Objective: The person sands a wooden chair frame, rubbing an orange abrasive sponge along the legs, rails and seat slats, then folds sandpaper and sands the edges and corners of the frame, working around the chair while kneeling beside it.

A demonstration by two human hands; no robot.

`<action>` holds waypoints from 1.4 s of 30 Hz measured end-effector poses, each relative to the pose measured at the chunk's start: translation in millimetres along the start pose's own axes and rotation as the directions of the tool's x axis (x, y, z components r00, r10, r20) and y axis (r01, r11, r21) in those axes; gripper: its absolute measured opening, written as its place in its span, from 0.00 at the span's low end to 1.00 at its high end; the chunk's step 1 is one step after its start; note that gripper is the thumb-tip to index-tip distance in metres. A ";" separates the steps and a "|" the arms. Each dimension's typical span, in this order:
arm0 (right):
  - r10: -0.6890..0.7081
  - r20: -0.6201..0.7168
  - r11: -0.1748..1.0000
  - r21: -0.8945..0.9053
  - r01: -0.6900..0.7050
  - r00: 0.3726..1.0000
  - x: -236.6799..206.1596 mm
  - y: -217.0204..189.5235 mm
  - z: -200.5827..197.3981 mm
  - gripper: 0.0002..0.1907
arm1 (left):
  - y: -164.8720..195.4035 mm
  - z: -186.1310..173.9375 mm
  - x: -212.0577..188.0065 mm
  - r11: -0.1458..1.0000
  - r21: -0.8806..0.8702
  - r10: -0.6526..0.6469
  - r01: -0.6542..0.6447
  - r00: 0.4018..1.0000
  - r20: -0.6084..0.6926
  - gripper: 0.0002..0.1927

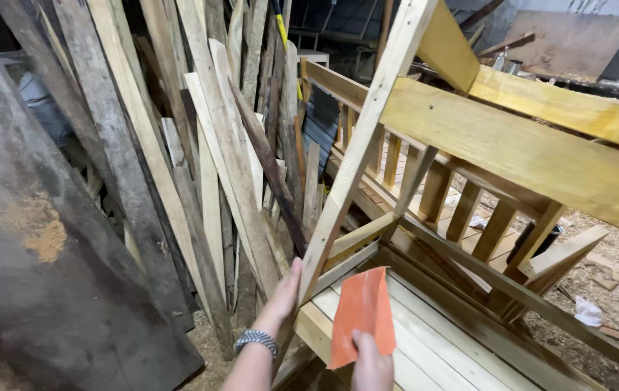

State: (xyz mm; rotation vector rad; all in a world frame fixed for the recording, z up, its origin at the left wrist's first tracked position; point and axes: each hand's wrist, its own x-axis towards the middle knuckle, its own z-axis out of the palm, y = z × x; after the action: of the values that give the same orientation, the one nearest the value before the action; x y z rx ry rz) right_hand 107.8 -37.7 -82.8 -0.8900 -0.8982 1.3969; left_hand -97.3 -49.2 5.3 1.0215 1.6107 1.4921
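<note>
Left hand (284,289) grips the wooden post (356,156); right hand (371,362) pinches the orange sandpaper (361,311) beside it.

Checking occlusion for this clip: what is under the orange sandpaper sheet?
Under the orange sandpaper sheet, held by the right hand, lie the pale slats of the wooden frame. The slat area directly beneath the sheet is covered. The left hand rests on the leaning post.

Single head-worn view — steeply down and forward, close over the wooden frame (468,145) and leaning planks (201,145).
</note>
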 end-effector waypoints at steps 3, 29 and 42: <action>-0.084 0.007 0.991 -0.106 0.084 0.996 -2.6 0.5 43.7 0.19 | -10.0 -1.0 7.4 0.989 -0.149 0.002 0.018 0.991 0.133 0.50; -0.148 0.115 0.798 -0.573 0.187 0.982 -22.7 -22.6 191.5 0.38 | -26.6 -15.6 33.7 0.886 -0.458 0.162 -0.074 0.975 0.155 0.18; 0.055 0.208 0.913 -0.407 0.035 0.977 -48.2 -45.9 182.0 0.44 | -21.2 -13.0 16.0 0.925 -0.380 0.074 -0.018 0.988 0.133 0.24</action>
State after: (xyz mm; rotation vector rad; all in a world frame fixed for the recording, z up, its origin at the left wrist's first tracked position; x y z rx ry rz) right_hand -38.4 -87.8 34.0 -1.0679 -1.3900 1.3526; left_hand -117.8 -41.1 -14.3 0.9259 1.1438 1.6388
